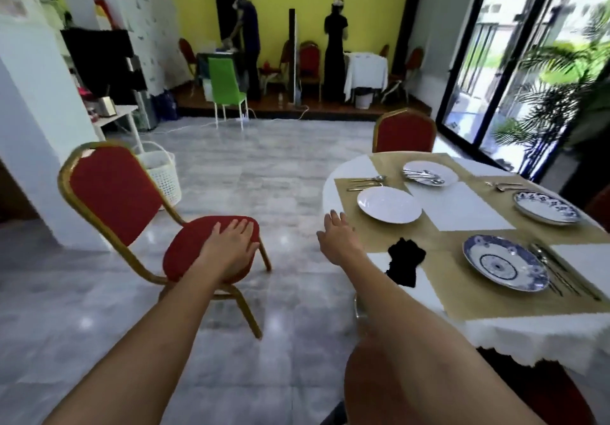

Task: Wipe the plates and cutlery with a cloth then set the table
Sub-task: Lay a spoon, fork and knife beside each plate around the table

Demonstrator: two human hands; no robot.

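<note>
**Head view.** The left hand (231, 243) was seen flat, fingers straight, over the front of the seat of the red-padded, gold-framed banquet chair (115, 200). Contact with the seat could not be confirmed. The right hand (336, 230) was held open, fingers extended and nothing gripped, just beside the left rim of the round table draped in a white scalloped cloth (515, 335).

The crumpled black cloth (406, 261) was laid near that rim, between the right forearm and the near blue-and-white patterned plate (506, 263). Long silver cutlery (561, 272) was placed just beside that plate. A plain white round plate (389, 205) was set close to the left edge on a tan placemat (346, 193), with a small cutlery set (366, 182) just beyond it. A second white plate (442, 169), bearing a loose cutlery pile (422, 175), was set further back. A far patterned plate (546, 206) was set at the right.

Open grey tiled floor (264, 167) was shown between chair and table.
</note>
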